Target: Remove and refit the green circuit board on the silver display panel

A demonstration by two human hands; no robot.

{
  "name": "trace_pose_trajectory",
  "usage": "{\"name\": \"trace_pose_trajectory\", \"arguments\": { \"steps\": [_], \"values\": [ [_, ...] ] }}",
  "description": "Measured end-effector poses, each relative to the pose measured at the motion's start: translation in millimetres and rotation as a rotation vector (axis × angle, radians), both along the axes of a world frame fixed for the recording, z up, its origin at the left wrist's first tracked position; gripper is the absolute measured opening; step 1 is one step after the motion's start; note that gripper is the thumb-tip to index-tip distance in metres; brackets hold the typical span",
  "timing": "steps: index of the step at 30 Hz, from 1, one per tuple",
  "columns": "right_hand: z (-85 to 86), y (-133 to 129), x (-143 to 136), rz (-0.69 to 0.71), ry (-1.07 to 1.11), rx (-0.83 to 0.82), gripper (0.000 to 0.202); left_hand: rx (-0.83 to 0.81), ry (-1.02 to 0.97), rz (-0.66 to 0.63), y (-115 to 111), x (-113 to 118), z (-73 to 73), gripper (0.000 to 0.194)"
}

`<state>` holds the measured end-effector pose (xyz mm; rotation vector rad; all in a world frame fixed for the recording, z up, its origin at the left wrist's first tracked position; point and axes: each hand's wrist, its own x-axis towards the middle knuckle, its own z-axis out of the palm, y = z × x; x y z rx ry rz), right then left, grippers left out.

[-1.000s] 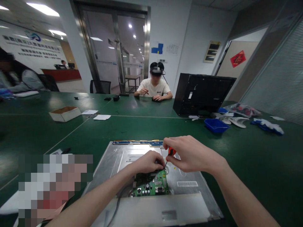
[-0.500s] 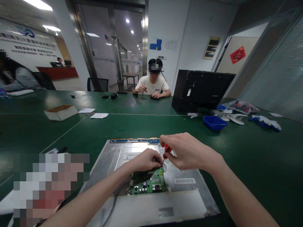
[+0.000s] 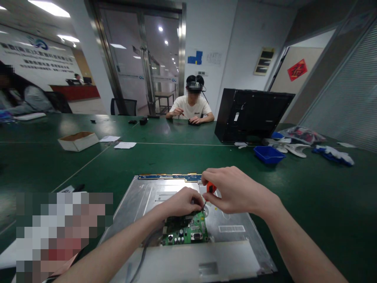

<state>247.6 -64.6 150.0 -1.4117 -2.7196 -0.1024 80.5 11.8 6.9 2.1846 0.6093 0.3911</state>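
Note:
My right hand is closed around the red-and-black handle of a screwdriver. Its thin shaft slants down to the far right corner of a green circuit board. Beside the tip, my left hand has its thumb and fingers pressed together; what they pinch, if anything, is hidden. My left hand covers the board's far part. The board lies on the metal back of a display panel, which has a narrow blue circuit strip along its far edge. A grey cable runs toward me from the board's left.
A black monitor stands at the back right, near a blue tray and gloves. An open white box and papers lie left on the green table. A person sits opposite.
The screwdriver handle has turned slightly in my right hand, with its tip still at the board's corner. My left hand stays in place; the whole view has shifted a little.

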Motion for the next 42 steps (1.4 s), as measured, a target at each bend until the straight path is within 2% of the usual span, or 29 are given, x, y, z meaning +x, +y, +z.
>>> {"name": "trace_pose_trajectory", "arguments": {
  "steps": [4,8,11,18,22,26,31,35,42],
  "values": [
    [1.5,-3,0,0.05,0.034,-0.058,0.01,0.016,0.005,0.002,-1,0,1.8,0.017],
    [-2.2,0,-6,-0.01,-0.018,0.032,0.005,0.021,0.003,0.003,-2,0,4.3,0.017],
    [-4.1,2,-9,-0.057,-0.073,0.069,0.013,0.027,-0.006,-0.001,-2,0,4.7,0.017],
    [-1.0,-3,-4,0.009,-0.006,-0.007,0.008,0.006,-0.015,0.012,-1,0,-1.3,0.018],
    [-5.9,1,-5,-0.039,-0.041,0.04,0.006,0.005,-0.019,0.018,-1,1,-1.8,0.019],
    [-7.7,5,-7,-0.091,-0.098,0.073,0.015,0.007,-0.026,0.01,-1,1,-1.5,0.016],
    [-4.0,0,-6,-0.053,-0.037,0.026,0.014,-0.006,-0.057,0.002,-1,0,-5.6,0.021],
    [-7.2,1,-6,-0.082,-0.075,0.087,0.009,0.007,-0.017,0.02,0,0,-6.1,0.018],
    [-11.9,10,-10,-0.132,-0.125,0.171,0.027,-0.006,-0.001,0.007,-1,0,0.4,0.015]
  ]
}}
